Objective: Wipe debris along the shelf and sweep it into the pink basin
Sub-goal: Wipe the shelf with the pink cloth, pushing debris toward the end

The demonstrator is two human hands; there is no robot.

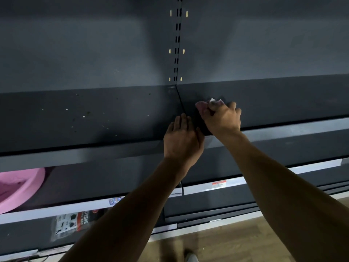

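1. Fingers [229,107] of the right hand [221,118] curl around a small cloth [203,106]. The cloth looks pink and white and sticks out past the knuckles.
2. That hand and cloth sit on the dark shelf [94,118], just to the right of the seam [180,101] that splits the shelf in two.
3. Left hand [182,138] lies at the front edge of the shelf, right at the seam. Its fingers [182,121] are straight and close together, and they point toward the back of the shelf.
4. The two hands are just beside each other, with the left one nearer the front edge.
5. Little pale crumbs [84,116] are dotted over the shelf, well to the left of the seam.
6. The pink basin [28,184] sits on the next shelf down, far to the left of the seam. Only part of it shows.
7. A packet [73,223] with red, black and white print lies lower still, below the basin.
8. A wooden floor [217,246] shows under the shelves, and a shoe tip [191,258] pokes in at the bottom.
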